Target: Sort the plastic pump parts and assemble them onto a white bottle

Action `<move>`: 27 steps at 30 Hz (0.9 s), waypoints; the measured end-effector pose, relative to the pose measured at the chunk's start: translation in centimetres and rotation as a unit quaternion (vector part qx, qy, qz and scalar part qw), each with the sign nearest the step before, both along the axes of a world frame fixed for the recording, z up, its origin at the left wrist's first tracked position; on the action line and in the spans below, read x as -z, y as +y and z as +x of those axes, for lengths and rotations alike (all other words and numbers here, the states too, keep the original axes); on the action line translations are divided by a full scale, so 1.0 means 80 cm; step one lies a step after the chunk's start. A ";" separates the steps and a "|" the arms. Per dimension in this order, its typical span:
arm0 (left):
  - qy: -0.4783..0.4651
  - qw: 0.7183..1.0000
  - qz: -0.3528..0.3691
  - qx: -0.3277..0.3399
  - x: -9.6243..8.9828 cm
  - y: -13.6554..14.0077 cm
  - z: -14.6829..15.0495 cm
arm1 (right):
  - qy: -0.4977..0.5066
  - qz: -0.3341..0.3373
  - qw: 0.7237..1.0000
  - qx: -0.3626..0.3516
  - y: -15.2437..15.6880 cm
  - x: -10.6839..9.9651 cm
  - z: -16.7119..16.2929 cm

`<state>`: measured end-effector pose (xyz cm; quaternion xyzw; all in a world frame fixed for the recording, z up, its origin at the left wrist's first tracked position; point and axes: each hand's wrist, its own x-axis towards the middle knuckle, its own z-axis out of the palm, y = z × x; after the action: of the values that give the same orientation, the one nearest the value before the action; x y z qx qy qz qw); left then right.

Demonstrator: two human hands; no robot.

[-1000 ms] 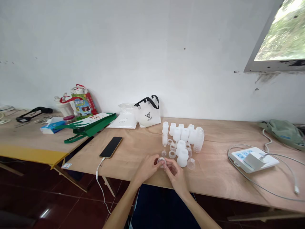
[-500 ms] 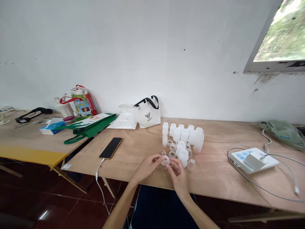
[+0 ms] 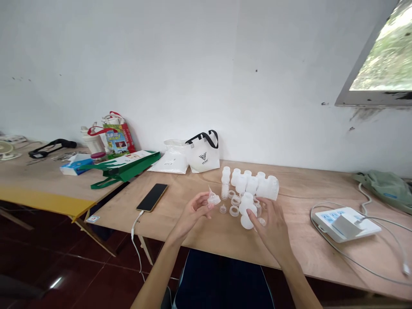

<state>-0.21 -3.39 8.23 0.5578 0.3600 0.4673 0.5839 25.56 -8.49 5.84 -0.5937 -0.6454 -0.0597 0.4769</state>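
Pinched between the thumb and fingers of my left hand point(image 3: 197, 207) is a clear bottle teat point(image 3: 213, 198) with a ring around its base, raised above the table with its point up. My right hand point(image 3: 272, 225) is spread at the right side of the white round-bodied bottles point(image 3: 247, 210). Its thumb overlaps the nearest bottle and its fingers reach over some clear parts beside it. Clear rings point(image 3: 234, 210) and a small clear teat point(image 3: 223, 208) lie left of these bottles. A stack of clear rings point(image 3: 225, 191) stands behind them.
More white bottles point(image 3: 252, 183) stand in a group at the back. A phone point(image 3: 152, 197) on a cable lies left, before a white plastic packet point(image 3: 170, 163) and a white tote bag point(image 3: 205, 156). At right are a white power strip point(image 3: 344, 223) with cables and a green cloth bag point(image 3: 384, 189).
My hands have moved apart. The left lifted the clear teat and ring up and to the left. The right let go of the ring and moved right to the white bottles.
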 end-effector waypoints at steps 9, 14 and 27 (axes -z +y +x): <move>-0.028 1.000 -0.011 -0.001 0.003 -0.007 0.019 | -0.171 -0.135 0.974 0.066 0.015 0.040 0.026; -0.001 1.000 0.012 -0.018 0.004 -0.007 0.022 | -0.076 -0.153 0.985 -0.024 0.009 0.018 0.027; 0.024 0.999 0.031 0.007 0.013 -0.021 0.045 | -0.169 0.052 0.978 -0.111 -0.009 0.005 -0.008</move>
<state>3.38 -5.05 7.20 0.5892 0.3553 0.4608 0.5606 24.89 -9.24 5.44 -0.4744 -0.7742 -0.1393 0.3951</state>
